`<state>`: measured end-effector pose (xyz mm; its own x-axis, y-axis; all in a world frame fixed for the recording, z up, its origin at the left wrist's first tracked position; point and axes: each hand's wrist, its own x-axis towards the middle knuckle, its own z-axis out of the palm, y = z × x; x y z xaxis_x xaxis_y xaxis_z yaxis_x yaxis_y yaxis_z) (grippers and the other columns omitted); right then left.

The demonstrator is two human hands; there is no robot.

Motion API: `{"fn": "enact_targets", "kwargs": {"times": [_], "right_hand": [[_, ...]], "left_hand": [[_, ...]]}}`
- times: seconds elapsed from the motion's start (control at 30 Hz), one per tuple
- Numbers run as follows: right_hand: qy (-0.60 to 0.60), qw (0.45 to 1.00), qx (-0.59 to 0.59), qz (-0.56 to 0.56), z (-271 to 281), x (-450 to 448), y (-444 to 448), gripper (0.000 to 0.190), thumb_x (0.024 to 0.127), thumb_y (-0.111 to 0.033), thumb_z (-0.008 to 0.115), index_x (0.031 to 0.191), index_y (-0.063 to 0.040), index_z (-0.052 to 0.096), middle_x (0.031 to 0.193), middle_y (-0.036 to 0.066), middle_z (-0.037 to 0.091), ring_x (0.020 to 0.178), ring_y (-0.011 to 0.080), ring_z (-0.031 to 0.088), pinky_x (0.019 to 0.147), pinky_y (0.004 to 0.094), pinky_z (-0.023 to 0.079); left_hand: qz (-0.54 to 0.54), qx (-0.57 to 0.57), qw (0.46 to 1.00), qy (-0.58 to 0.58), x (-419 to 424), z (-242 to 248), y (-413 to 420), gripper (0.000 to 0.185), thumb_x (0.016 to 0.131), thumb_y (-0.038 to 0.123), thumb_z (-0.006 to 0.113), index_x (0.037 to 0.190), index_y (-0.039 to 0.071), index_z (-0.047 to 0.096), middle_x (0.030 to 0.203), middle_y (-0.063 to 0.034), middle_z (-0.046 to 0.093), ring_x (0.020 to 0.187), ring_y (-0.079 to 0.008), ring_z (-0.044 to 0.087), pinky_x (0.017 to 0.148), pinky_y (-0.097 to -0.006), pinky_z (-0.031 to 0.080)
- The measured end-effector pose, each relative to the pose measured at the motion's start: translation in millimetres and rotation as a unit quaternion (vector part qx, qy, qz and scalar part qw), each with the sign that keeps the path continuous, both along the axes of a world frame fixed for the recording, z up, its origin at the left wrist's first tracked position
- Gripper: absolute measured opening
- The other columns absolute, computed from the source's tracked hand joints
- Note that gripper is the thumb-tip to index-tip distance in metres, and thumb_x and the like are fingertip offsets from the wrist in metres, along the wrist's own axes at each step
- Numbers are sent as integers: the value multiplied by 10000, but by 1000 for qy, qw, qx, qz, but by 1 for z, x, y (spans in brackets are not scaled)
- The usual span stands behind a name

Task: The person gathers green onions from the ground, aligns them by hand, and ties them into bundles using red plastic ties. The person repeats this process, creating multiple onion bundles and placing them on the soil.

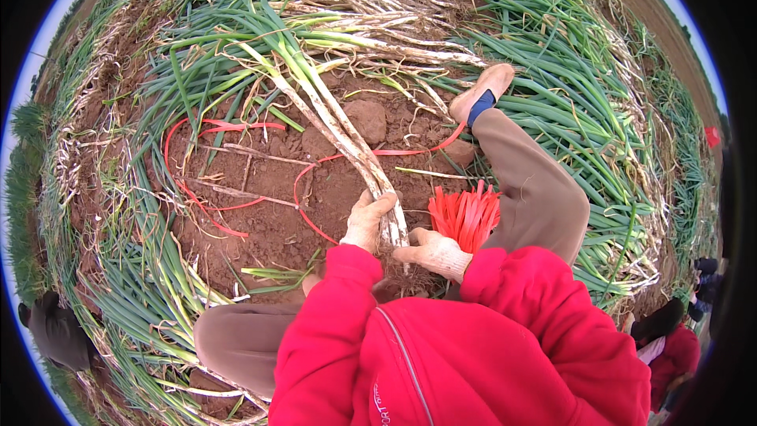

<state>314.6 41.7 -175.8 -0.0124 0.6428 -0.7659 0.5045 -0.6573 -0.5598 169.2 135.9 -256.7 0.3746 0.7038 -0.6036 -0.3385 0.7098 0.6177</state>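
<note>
Both my hands wear pale knitted gloves and meet on a small bunch of long green onions [340, 124]. My left hand [368, 219] wraps the white stalks a little above the roots. Lower down, my right hand [434, 251] grips the root end, its thumb and fingers against the stalks. Soil clings to the tangled roots near my jacket. The green leaves point away from me, resting over other onions. Beside my right hand lies a bundle of red plastic strips [465, 216]. Loose red strips [304, 180] curve over a stick frame [245, 174] on the soil.
A heap of pulled onions [378, 18] lies ahead, with more rows on the right [562, 83] and left [142, 284]. Soil clods [364, 118] sit beyond the frame. My legs are bent either side. Other people are at the far left [59, 331] and right [674, 349].
</note>
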Motion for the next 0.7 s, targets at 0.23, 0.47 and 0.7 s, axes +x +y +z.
{"fn": "enact_targets", "kwargs": {"times": [0.23,0.47,0.7], "right_hand": [[199,896,172,-358,41,12,-1,286,986,-290,636,1125,-41,615,930,78,668,838,189,671,748,340,529],[76,980,145,-108,6,18,5,367,992,-281,642,1223,-13,546,1030,128,645,988,279,658,838,423,533],[380,819,-17,-430,-17,6,2,503,999,-334,676,1324,43,603,1181,101,697,1075,193,649,913,351,519]], "left_hand": [[-8,50,992,117,-7,26,13,284,951,210,730,1166,42,650,1021,-83,735,759,-164,672,679,-322,566],[21,25,997,72,16,42,3,421,930,293,773,1227,37,620,994,-83,733,750,-178,671,678,-344,562],[-134,-29,990,-32,-9,52,12,342,1015,265,666,1254,21,641,1073,-63,720,913,-192,710,789,-353,595]]}}
